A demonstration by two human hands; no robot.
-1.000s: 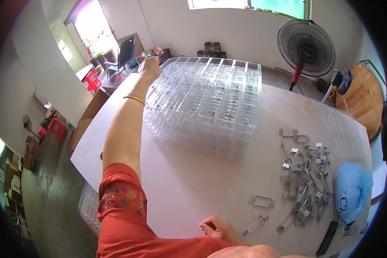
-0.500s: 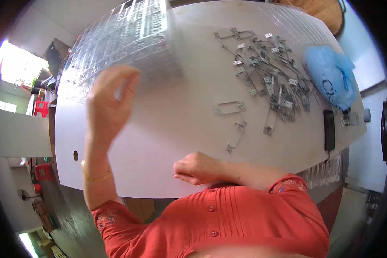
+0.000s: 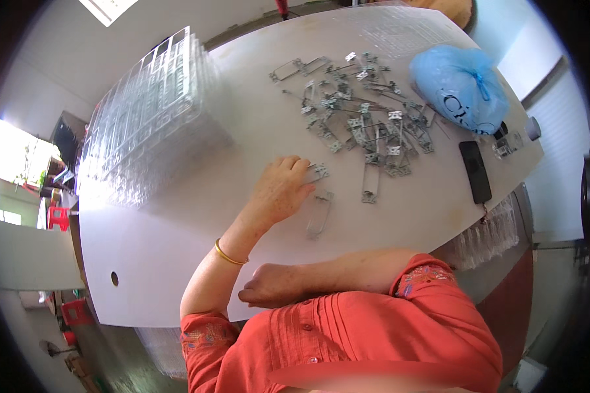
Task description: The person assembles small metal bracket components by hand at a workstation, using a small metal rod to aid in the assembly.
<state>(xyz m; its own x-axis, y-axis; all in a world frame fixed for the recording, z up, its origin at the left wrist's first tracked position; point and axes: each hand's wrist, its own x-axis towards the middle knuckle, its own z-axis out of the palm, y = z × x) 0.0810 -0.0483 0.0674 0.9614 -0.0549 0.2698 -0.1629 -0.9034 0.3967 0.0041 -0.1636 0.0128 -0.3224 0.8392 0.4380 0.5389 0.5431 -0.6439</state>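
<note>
My left hand (image 3: 283, 188), a gold bangle on its wrist, lies over the near end of a slim rectangular metal frame (image 3: 318, 172) on the white table (image 3: 170, 262). Thumb and fingers are closed about that end and cover it; only the frame's far end shows. A second metal frame (image 3: 319, 215) lies just below, apart from the hand. Close to my body, at the table's front edge, my right hand (image 3: 271, 285) is loosely curled. Whatever its fingers may hold is hidden.
Many similar metal frames (image 3: 367, 121) form a loose heap farther right. Stacked clear plastic trays (image 3: 151, 124) stand at the left. A blue plastic bag (image 3: 459, 88), a black phone (image 3: 475, 171) and a clear tray (image 3: 400, 33) occupy the right side.
My left hand has come from beside the clear trays, rightward and down onto the metal frame. My right hand stays curled near my body. The view has shifted.
</note>
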